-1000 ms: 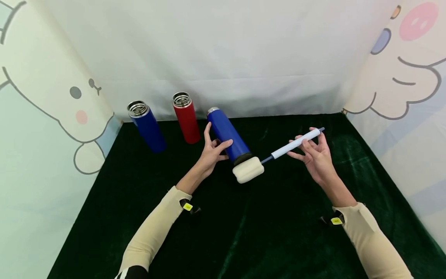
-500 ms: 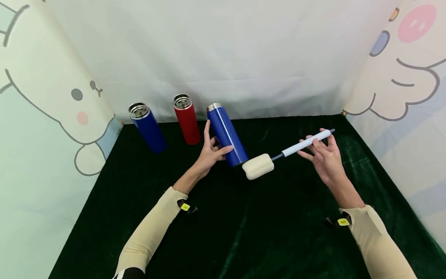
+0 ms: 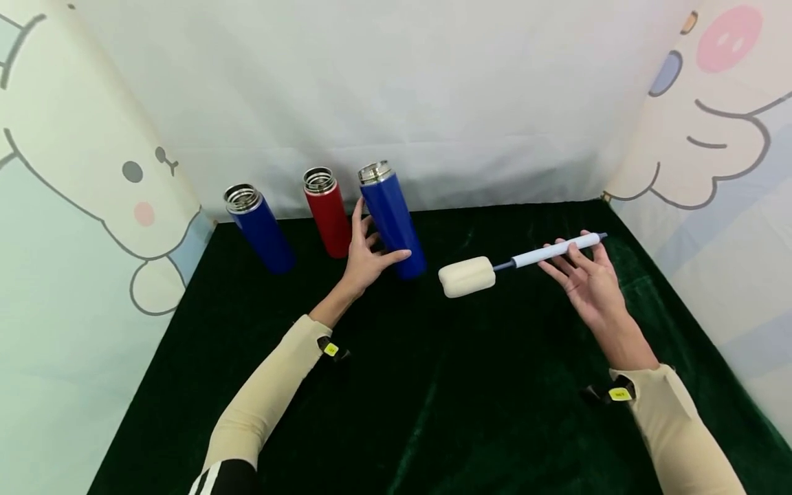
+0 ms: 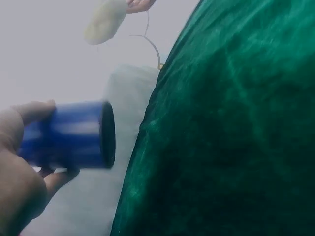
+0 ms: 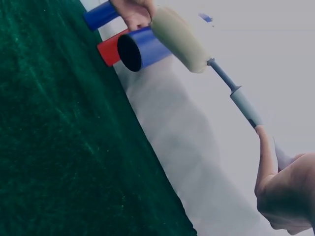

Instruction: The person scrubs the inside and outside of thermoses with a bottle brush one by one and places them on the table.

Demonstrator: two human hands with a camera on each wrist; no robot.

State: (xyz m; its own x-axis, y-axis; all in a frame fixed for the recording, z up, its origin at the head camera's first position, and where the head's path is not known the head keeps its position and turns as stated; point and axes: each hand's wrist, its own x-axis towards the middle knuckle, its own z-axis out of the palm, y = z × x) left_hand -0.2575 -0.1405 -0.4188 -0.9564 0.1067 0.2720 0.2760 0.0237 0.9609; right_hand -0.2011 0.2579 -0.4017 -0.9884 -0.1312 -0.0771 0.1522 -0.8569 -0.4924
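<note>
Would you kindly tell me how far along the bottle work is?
The red bottle and the standing blue bottle look uncapped. The left hand holds the second blue bottle; the right hand, a sponge brush. Setting both down probably remains; scrubbing can't be confirmed.

From where I stand, a plain white sheet hangs across the far side, a faint crease running along it and soft grey shading gathering low down. To the left, a pale mint-and-blue panel carries a big white cartoon animal with a pink cheek, while the right panel shows another with a pink snout. Dark green, velvety cloth spreads between them, its lighter streaks catching the light.
</note>
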